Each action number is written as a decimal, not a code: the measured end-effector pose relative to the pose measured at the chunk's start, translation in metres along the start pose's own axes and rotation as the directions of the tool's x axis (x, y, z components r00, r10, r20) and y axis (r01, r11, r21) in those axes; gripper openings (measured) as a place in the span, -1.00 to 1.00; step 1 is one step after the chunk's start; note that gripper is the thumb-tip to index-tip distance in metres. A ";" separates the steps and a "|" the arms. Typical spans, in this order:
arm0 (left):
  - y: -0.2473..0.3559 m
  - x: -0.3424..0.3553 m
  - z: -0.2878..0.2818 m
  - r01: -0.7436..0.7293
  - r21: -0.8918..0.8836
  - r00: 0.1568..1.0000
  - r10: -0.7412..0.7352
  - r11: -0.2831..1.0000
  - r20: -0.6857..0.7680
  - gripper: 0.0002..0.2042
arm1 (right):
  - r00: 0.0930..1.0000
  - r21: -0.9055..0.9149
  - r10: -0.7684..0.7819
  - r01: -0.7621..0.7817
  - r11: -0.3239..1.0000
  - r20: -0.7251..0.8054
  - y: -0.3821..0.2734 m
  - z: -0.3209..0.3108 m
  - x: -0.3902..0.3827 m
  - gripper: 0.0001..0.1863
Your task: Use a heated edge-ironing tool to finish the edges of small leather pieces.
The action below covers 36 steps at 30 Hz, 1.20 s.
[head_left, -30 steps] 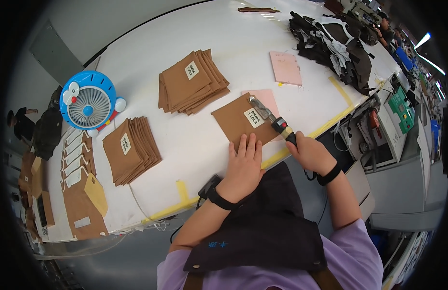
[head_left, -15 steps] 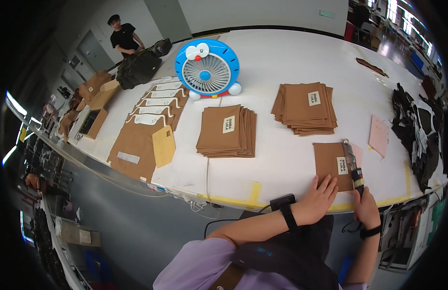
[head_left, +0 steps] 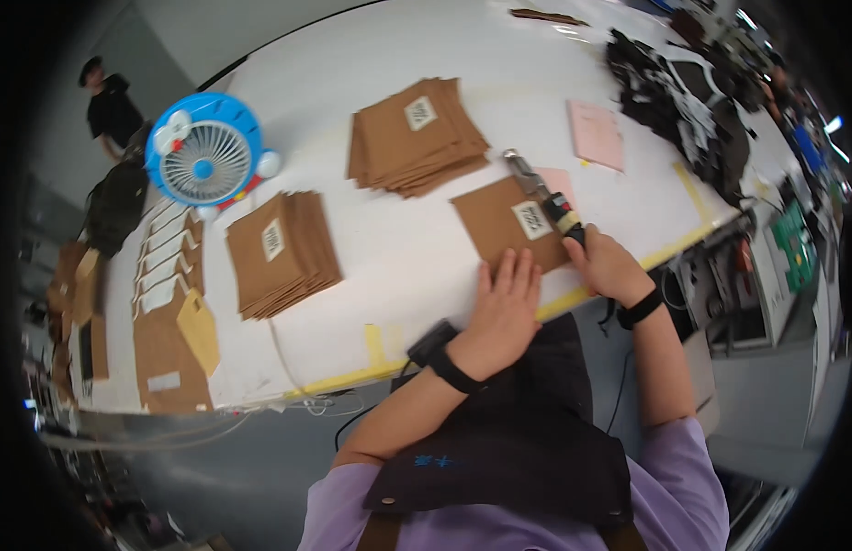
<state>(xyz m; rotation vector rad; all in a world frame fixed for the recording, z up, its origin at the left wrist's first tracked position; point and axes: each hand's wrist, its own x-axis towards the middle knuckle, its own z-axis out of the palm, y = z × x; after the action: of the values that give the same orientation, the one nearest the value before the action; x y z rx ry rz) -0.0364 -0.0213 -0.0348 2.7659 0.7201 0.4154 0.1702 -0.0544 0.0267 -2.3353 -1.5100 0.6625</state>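
My left hand [head_left: 501, 317] lies flat, its stretched fingers on the near edge of a single brown panel [head_left: 488, 219] with a white printed label [head_left: 530, 220]. The panel looks like leather or cloth. My right hand [head_left: 611, 264] is closed round the black handle of a hand tool with a metal nozzle [head_left: 527, 174], which looks like a hot-air tool. Its nozzle points away from me, over the panel's right edge. Beside the tool, a pale pink sheet [head_left: 556, 184] partly shows. Further left stand two stacks of similar brown pieces, a nearer stack [head_left: 306, 262] and a farther stack [head_left: 403, 151].
A blue-and-white fan [head_left: 203, 161] stands at the left, near white strap pieces [head_left: 164, 262] on a brown sheet [head_left: 155, 354] and a yellow card [head_left: 198, 332]. Right are a pink pad [head_left: 596, 138] and a dark scrap pile [head_left: 678, 115]. A person [head_left: 112, 108] stands far left.
The whole view has turned, so the table and stacks sit further left and tilted. My left hand still rests on the panel, and my right still holds the tool by its right edge.
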 end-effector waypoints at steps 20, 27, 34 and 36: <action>0.004 0.004 -0.003 -0.052 0.055 0.995 0.048 0.997 0.083 -0.21 | 0.999 -0.069 -0.049 0.050 0.996 0.011 0.041 -0.004 -0.019 -0.48; 0.005 0.000 0.003 -0.047 0.067 0.996 0.042 0.997 0.077 -0.19 | 0.991 0.029 0.077 -0.081 0.996 0.110 0.025 -0.013 -0.028 -0.53; 0.004 0.000 0.002 -0.041 0.062 0.996 0.036 0.997 0.088 -0.20 | 1.000 -0.071 -0.004 0.005 0.997 0.011 0.026 0.000 0.002 -0.50; 0.001 -0.001 0.002 -0.031 0.062 0.996 0.026 0.998 0.084 -0.20 | 0.986 -0.005 0.110 -0.110 0.994 0.129 0.010 -0.013 -0.023 -0.50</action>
<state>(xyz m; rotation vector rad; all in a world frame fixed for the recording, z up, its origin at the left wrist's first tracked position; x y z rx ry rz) -0.0359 -0.0229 -0.0365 2.8370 0.6856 0.2862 0.1771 -0.0798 0.0382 -2.4305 -1.4384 0.8572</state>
